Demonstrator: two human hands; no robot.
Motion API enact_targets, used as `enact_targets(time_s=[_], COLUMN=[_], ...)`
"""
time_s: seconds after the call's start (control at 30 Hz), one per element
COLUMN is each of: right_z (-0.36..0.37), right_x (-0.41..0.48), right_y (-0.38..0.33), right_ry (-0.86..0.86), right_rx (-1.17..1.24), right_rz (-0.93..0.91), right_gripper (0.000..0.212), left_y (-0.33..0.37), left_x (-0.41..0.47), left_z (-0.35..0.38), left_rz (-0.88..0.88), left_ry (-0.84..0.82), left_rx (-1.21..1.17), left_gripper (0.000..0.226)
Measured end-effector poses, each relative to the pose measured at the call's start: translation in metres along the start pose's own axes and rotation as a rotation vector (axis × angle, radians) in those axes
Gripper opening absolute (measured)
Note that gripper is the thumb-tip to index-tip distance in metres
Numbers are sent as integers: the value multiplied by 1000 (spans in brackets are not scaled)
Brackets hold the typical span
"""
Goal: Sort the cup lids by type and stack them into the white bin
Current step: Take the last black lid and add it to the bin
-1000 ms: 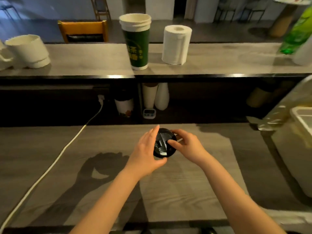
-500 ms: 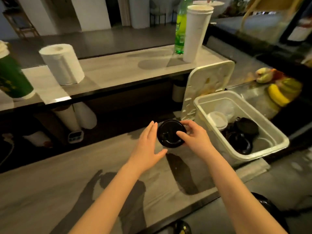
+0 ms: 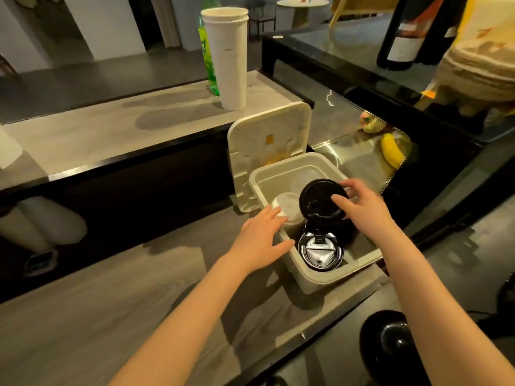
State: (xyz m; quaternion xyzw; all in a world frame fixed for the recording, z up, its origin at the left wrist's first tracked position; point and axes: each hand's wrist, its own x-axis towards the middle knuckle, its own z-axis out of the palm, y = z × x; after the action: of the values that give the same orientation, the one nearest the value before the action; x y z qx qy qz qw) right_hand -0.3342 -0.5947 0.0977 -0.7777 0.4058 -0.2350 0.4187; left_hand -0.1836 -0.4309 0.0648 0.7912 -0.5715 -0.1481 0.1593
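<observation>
Head view catches the placing step: one lid is over the bin and not yet set down. The left hand (image 3: 262,240) is flat, fingers straight and spread, holding nothing, at the left rim of the white bin (image 3: 295,264); whether it touches is unclear. The bin stands at the right end of the counter (image 3: 111,316), near its front edge, with its cover (image 3: 267,151) leaning upright behind. Inside, a stack of white lids (image 3: 287,207) sits by the left wall, a stack of black lids (image 3: 320,253) fills the near corner, and a clear lid (image 3: 303,176) seems to lie at the far end. The right hand (image 3: 362,210) pinches the black lid (image 3: 320,199) by its rim, tilted, above the bin's middle. Next it likely needs lowering level onto the black stack, centred to nest.
</observation>
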Motion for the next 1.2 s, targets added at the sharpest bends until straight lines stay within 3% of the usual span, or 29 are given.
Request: enact_targets(time_s=[0.23, 0.43, 0.53, 0.6, 0.67, 0.83, 1.03, 1.2], right_z=[-11, 15, 15, 15, 14, 12, 16, 18], right_x=[-5, -13, -21, -28, -35, -39, -28, -28], right_y=[30, 45, 47, 48, 51, 54, 43, 36], right_ry=[-389, -286, -187, -104, -132, -342, -340, -328], right_rx=[-214, -436, -407, -387, -340, -452, -526, -515], right_rz=[76, -157, -220, -363, -477, -389, -253, -181], right_gripper=[21, 32, 41, 39, 40, 72, 72, 74], left_y=[9, 15, 17, 18, 17, 16, 18, 18], left_x=[24, 34, 40, 44, 49, 54, 48, 40], left_z=[12, 12, 11, 10, 9, 6, 10, 14], left_rz=[-73, -93, -107, -114, -117, -105, -118, -158], left_ry=[-55, -98, -127, -125, -125, -124, -89, -23], left_rx=[112, 139, 183, 193, 217, 291, 308, 330], left_gripper=[52, 56, 57, 55, 52, 50, 50, 31])
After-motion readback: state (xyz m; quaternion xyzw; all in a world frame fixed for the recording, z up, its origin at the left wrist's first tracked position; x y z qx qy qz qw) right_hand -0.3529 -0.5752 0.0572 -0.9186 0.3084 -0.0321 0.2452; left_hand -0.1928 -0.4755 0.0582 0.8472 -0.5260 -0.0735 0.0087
